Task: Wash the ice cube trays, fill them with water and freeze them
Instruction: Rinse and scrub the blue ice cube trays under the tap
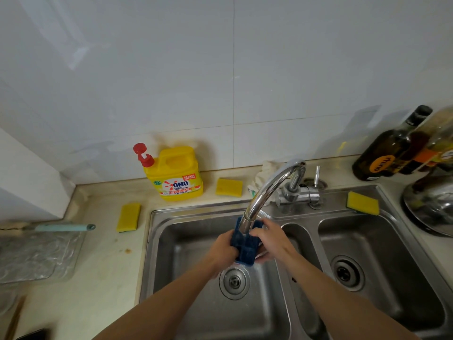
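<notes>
Forearms [169, 300] reach to where the left grip [224, 249] and right grip [268, 238] clasp opposite sides of the dark blue ice cube tray [245, 252] between them, above the drain [234, 280] and just beneath the faucet spout [247, 224], probably for rinsing.

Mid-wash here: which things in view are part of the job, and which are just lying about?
Job: blue ice cube tray, held by left hand and right hand under the faucet over the left basin; dish soap bottle, probably.
Lying about: sponge left of the sink, sponge beside the soap, sponge on the sink rim, white cloth, dark bottle, teal-handled tool, steel cookware.
</notes>
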{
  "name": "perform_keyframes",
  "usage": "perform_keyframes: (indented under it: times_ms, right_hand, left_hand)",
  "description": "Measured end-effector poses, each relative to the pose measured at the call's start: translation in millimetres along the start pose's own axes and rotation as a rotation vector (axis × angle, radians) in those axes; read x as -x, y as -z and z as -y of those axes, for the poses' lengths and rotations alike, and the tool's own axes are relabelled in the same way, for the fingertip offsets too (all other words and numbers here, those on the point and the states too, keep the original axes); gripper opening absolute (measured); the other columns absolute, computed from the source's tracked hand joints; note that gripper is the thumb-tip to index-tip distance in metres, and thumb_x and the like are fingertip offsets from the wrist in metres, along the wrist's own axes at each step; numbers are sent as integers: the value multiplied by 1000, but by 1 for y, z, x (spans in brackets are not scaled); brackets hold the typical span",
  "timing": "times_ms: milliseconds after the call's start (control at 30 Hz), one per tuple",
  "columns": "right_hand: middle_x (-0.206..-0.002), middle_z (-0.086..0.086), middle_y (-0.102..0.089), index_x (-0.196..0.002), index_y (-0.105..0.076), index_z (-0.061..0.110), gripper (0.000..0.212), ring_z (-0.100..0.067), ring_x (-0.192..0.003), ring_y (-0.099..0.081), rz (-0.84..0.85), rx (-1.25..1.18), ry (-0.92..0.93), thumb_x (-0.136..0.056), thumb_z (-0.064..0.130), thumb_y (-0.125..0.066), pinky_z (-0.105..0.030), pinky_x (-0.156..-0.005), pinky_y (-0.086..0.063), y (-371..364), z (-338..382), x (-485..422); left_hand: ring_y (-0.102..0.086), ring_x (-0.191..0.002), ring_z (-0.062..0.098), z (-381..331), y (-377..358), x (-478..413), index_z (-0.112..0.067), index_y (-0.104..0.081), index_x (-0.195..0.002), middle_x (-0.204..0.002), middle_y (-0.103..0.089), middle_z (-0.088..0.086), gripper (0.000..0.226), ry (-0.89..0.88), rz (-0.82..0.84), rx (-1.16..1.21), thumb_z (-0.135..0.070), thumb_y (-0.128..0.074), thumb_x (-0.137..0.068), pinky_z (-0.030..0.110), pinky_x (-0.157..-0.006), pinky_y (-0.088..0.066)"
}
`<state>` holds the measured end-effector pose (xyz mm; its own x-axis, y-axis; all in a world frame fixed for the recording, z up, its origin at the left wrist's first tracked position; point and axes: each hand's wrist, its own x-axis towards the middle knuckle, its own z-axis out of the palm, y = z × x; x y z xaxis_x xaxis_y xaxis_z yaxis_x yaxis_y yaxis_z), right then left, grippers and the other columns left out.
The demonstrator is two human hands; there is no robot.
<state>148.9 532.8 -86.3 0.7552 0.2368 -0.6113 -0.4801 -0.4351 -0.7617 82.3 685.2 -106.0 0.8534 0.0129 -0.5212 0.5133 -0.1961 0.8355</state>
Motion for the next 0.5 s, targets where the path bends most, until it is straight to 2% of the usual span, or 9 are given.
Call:
perform_keyframes:
  times_ms: [67, 133, 267, 300, 400, 500]
  right_hand:
    - [-93, -15, -71, -101, -60, 18, 13, -30, -65, -75, -22, 37, 0, -90, 11, -63, -41, -54, -62, -2, 2, 0]
    - [-91, -14, -70, -98, -58, 12, 8, -26, -64, -74, -80, 103, 5, -91, 8, -58, -38, -53, -62, -3, 1, 1]
    - [-98, -21, -69, -98, -57, 3, 6, -34, -76, -74, -93, 87, -35, -94, 1, -54, -40, -54, -62, -2, -4, 3]
    - [-99, -21, -69, -99, -57, 3, 6, -35, -76, -74, -83, 91, -41, -95, 1, -53, -40, -56, -63, -1, -5, 3]
    - [-100, -20, -70, -102, -59, 4, 9, -33, -76, -75, -72, 102, -28, -99, 1, -51, -38, -59, -64, -2, -6, 3]
    - [-97, -19, -71, -106, -58, 3, 9, -30, -70, -75, -65, 117, -28, -101, 2, -51, -35, -58, -63, -1, -4, 3]
  left_hand:
    - [-69, -99, 12, 1, 1, 0, -19, -64, -117, -104, -74, 0, 42, -29, -13, -105, 8, -53, -86, 28, -83, -56]
    - [-67, -97, 6, 4, 2, 1, -26, -62, -114, -103, -72, -6, 39, -49, 16, -171, 3, -53, -90, 21, -81, -53]
    - [-67, -91, -7, 6, 2, 3, -36, -61, -108, -97, -70, -17, 46, -36, 97, -151, 6, -52, -90, 10, -69, -53]
    - [-68, -90, -6, 8, 2, 3, -36, -63, -106, -96, -72, -14, 45, -24, 97, -118, 5, -54, -90, 11, -68, -53]
    - [-72, -90, 11, 13, 0, -1, -28, -64, -108, -100, -74, 1, 37, 37, 43, 13, 3, -56, -90, 21, -68, -57]
    - [-72, -93, 21, 16, 3, -8, -19, -66, -107, -103, -72, 8, 26, 131, -90, 150, 0, -56, -93, 33, -73, -62]
